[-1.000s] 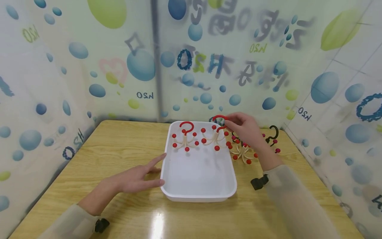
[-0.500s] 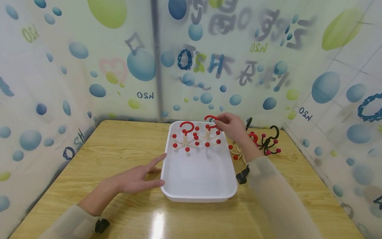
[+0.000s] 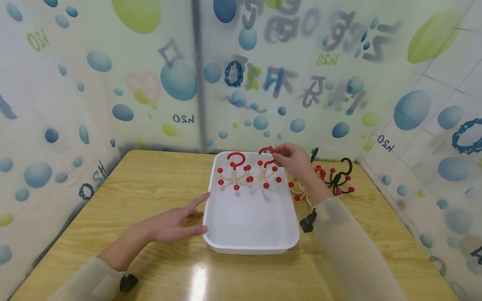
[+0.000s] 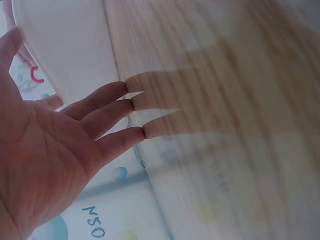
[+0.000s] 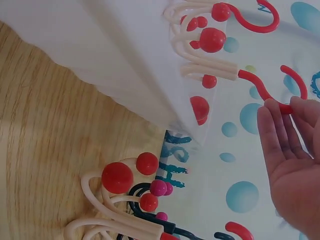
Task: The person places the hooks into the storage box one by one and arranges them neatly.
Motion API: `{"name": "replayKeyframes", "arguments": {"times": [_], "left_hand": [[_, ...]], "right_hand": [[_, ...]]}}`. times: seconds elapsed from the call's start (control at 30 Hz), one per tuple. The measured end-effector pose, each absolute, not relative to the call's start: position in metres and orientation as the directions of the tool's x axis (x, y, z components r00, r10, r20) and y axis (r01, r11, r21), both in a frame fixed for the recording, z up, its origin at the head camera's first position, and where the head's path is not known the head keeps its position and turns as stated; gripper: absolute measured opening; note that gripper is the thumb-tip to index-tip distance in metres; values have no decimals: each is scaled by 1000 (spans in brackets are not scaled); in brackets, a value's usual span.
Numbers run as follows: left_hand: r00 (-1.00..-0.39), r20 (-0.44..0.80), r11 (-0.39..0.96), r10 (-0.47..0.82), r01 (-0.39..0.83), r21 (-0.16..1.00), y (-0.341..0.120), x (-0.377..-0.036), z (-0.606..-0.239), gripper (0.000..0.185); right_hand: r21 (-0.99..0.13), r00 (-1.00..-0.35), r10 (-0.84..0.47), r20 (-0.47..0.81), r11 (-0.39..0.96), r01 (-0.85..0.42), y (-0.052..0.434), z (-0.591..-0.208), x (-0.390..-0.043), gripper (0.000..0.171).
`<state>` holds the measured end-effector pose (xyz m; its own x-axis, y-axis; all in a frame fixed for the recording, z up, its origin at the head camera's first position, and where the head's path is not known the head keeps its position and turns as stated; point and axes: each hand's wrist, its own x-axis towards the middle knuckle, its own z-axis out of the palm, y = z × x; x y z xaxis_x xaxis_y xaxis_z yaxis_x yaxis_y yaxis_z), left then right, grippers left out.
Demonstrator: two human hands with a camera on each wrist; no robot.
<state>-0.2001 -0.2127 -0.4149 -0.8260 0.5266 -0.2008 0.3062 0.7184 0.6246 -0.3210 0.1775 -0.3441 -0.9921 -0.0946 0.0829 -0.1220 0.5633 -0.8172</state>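
Note:
My right hand (image 3: 295,163) pinches the red hook of a cream multi-arm hanger (image 5: 215,67) between thumb and fingers. The hanger's arms curl up to red balls, and it stands upright in the far right part of a white tray (image 3: 248,250). To its left in the tray stands a matching hanger (image 3: 234,173), their balls close together. My left hand (image 3: 165,225) has its fingers spread, index fingertip and thumb touching the tray's left side. In the left wrist view its other fingertips rest on the wooden table (image 4: 210,100).
Right of the tray, partly behind my right arm, lie a cream hanger with red balls (image 5: 130,225) and a black hanger with magenta balls (image 3: 336,180). Patterned curtain walls (image 3: 162,125) stand close behind and beside the table.
My right hand has moved left with the hanger, from the tray's far right corner to beside the other hanger, then shifted it very slightly. The left hand has stayed in place.

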Motion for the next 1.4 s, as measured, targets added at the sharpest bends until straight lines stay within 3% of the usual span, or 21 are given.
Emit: {"name": "replayKeyframes", "arguments": {"times": [0.5, 1.07, 1.4], "left_hand": [[-823, -211, 719, 527, 299, 627, -213, -201, -415, 95], [-818, -202, 710, 539, 312, 632, -213, -200, -414, 93], [-819, -206, 714, 536, 309, 628, -212, -201, -415, 93]], "right_hand": [[-762, -996, -86, -25, 647, -36, 176, -357, -336, 31], [-782, -996, -76, -48, 623, -10, 178, -357, -335, 32], [-778, -992, -126, 18, 621, -93, 195, -342, -319, 34]]}}
